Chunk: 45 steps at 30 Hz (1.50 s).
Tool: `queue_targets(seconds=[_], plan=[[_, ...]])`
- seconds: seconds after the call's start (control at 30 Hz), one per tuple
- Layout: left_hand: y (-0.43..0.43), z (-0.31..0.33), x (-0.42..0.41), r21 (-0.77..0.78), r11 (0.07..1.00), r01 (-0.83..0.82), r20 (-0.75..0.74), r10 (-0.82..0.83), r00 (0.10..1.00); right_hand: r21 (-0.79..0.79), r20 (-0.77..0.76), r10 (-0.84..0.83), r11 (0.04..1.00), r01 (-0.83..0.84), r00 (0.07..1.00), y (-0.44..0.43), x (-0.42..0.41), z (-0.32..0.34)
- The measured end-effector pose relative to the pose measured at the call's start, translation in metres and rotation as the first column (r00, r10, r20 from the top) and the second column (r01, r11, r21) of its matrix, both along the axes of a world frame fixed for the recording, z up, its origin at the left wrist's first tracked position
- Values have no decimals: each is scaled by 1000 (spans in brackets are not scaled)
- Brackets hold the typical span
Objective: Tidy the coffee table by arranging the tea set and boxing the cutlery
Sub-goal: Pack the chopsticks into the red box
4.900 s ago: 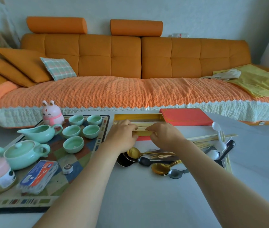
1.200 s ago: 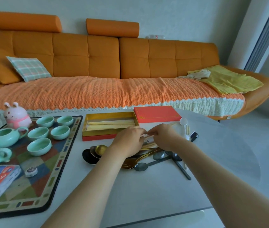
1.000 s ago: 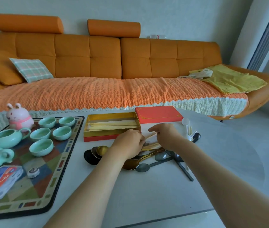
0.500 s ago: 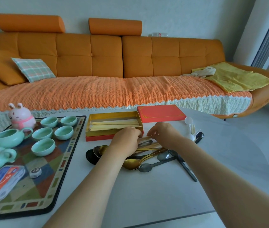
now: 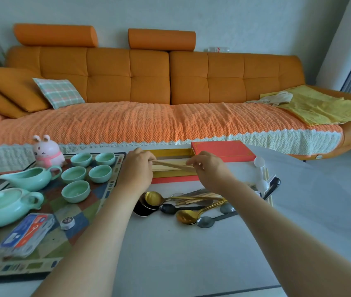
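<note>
Chopsticks (image 5: 171,166) in gold box (image 5: 170,151), red lid (image 5: 221,151) beside

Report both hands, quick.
Left hand: grips one end of the chopsticks.
Right hand: pinches their other end.

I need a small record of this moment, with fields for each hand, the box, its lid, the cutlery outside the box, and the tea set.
left hand: pinches one end of the chopsticks
right hand: pinches the other end
chopsticks: wooden, held above the open box
box: gold inside, red base, more sticks lying in it
lid: red, flat on the table, at the box's right
spoons: gold, black, silver, heaped on the table nearer the person
tea set: five cups, pitcher, teapot on the patterned mat, left
</note>
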<state>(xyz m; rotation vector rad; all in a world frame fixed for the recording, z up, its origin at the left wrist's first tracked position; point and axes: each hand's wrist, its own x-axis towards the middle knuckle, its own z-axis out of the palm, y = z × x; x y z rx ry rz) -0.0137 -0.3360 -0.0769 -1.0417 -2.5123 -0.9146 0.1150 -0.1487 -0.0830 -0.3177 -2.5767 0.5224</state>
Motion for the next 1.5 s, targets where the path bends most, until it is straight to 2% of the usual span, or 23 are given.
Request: queue_targets(seconds=[0.13, 0.2, 0.33, 0.43, 0.57, 0.7, 0.83, 0.93, 1.0, 1.13, 1.23, 1.33, 1.4, 1.5], plan=[[-11, 0, -10, 59, 998, -8, 5, 8, 1000, 149, -21, -40, 988, 42, 999, -11, -19, 0], [-15, 1, -15, 48, 998, -28, -18, 29, 999, 125, -38, -59, 990, 64, 998, -14, -29, -1], [-20, -8, -21, -86, 994, -64, -67, 58, 996, 127, -12, -119, 985, 120, 993, -18, -44, -6], [-17, -11, -16, -162, 987, 10, -96, -26, 995, 105, 75, -143, 985, 135, 987, -21, -50, -10], [-10, -10, -6, -282, 952, 118, -21, -129, 991, 5, 102, -94, 996, 94, 990, -20, -53, -9], [-7, -13, -6, -431, 895, 118, 27, -118, 993, -5, 70, -19, 1000, 19, 997, -20, -42, -9], [-4, -11, -3, -356, 925, 132, 38, -127, 991, 6, 235, 24, 1000, -26, 972, -22, -32, -4], [-1, -9, 2, -335, 928, 165, 72, -149, 986, 48, 289, 32, 998, -48, 957, -21, -27, -4], [1, -9, 6, -370, 912, 179, 86, -159, 984, 57, 256, 47, 996, -64, 966, -17, -24, -6], [2, -8, 8, -453, 878, 155, 91, -128, 988, 114, 88, 50, 992, -60, 995, -6, -13, -1], [6, -3, 15, -401, 901, 167, 60, -156, 986, 94, 23, 25, 995, -27, 999, 4, 2, 7], [17, 4, 31, -309, 927, 214, -2, -226, 974, -25, 195, -3, 1000, 8, 981, 13, 22, 14], [25, 7, 44, -259, 934, 245, -31, -262, 965, 3, 312, -17, 1000, 17, 950, 19, 35, 15], [34, 7, 62, -237, 926, 293, -13, -305, 952, 1, 387, -23, 1000, 24, 922, 27, 52, 14]])
